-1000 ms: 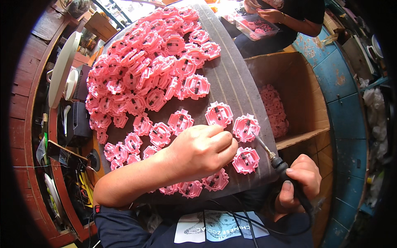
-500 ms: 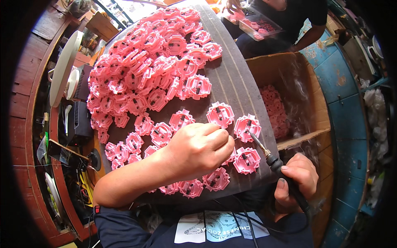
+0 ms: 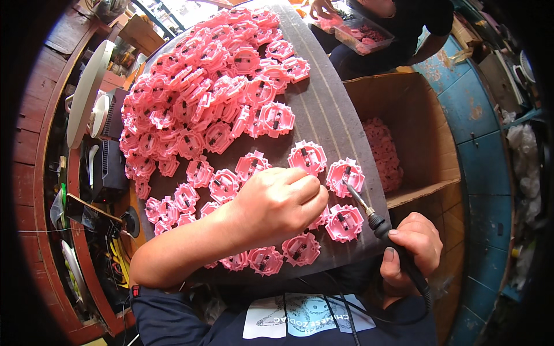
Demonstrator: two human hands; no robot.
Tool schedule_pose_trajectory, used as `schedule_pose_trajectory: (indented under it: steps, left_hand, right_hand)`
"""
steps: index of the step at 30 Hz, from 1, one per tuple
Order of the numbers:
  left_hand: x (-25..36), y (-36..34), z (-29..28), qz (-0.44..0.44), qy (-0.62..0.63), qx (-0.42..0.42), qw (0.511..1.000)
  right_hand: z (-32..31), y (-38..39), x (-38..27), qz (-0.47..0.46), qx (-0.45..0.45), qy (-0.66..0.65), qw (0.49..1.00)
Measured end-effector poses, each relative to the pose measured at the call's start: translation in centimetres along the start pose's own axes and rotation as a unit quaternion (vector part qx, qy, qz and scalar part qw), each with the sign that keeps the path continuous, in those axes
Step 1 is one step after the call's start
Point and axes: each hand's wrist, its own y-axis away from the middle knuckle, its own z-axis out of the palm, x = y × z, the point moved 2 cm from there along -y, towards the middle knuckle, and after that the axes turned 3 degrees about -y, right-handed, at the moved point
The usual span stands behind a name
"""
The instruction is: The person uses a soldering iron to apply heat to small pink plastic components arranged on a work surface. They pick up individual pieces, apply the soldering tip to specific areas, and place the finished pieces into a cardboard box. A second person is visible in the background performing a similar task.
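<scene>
My right hand (image 3: 414, 249) grips a soldering iron (image 3: 379, 226) by its black handle, a cord trailing from its end. Its metal tip meets or hovers just over a black piece inside a round pink plastic part (image 3: 345, 177). My left hand (image 3: 281, 203) is closed above the near rows of parts, fingers curled down. Whatever its fingertips hold is hidden beneath the hand. Another pink part (image 3: 344, 224) lies below the iron, and one more (image 3: 307, 157) sits just beyond my left knuckles. Each has small black pieces inside.
A big heap of similar pink parts (image 3: 196, 92) covers the far left of the dark board (image 3: 329, 109). To the right stands a cardboard box (image 3: 427, 127) with pink parts inside. Beyond, another person's hand (image 3: 323, 7) is near a clear plastic tub (image 3: 363, 36).
Both hands and the iron stay nearly in place. Thin wisps of smoke over the cardboard box have mostly faded. The other person's arm at the far right has shifted slightly.
</scene>
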Motion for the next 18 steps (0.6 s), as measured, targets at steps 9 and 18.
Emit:
schedule_pose_trajectory:
  steps: [9, 18]
  left_hand:
    - [0.21, -0.20, 0.00, -0.008, 0.002, -0.008, 1.000]
    - [0.14, -0.07, -0.30, -0.001, -0.008, -0.010, 1.000]
  right_hand:
    - [-0.06, -0.15, 0.00, -0.012, 0.007, 0.004, 1.000]
    - [-0.11, -0.05, -0.27, 0.004, 0.006, -0.001, 1.000]
